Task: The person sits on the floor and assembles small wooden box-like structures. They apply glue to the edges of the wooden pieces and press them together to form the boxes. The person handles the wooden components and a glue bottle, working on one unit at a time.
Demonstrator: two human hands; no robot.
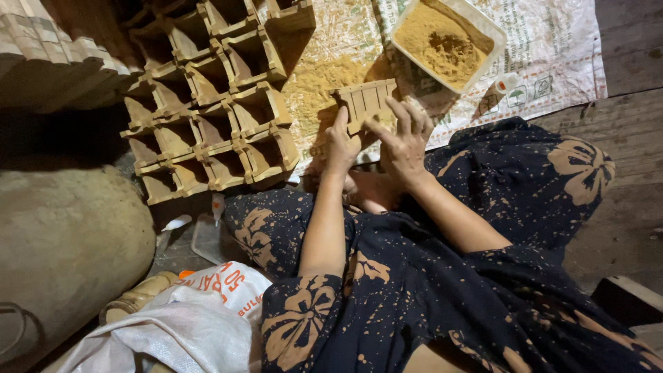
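Both of my hands hold a small ribbed wooden piece above the floor mat. My left hand grips its left edge with the thumb up. My right hand holds its lower right side, fingers spread over the ribs. A white rectangular tub of yellow-brown powder sits just beyond the piece, to the right. More of the same powder lies spread on the mat under the piece. My dark flower-patterned dress covers my lap below the hands.
Several open wooden boxes are stacked in rows at the left. A printed woven sack serves as the mat. A small white bottle lies beside the tub. A white sack and a large grey rounded mass sit at lower left.
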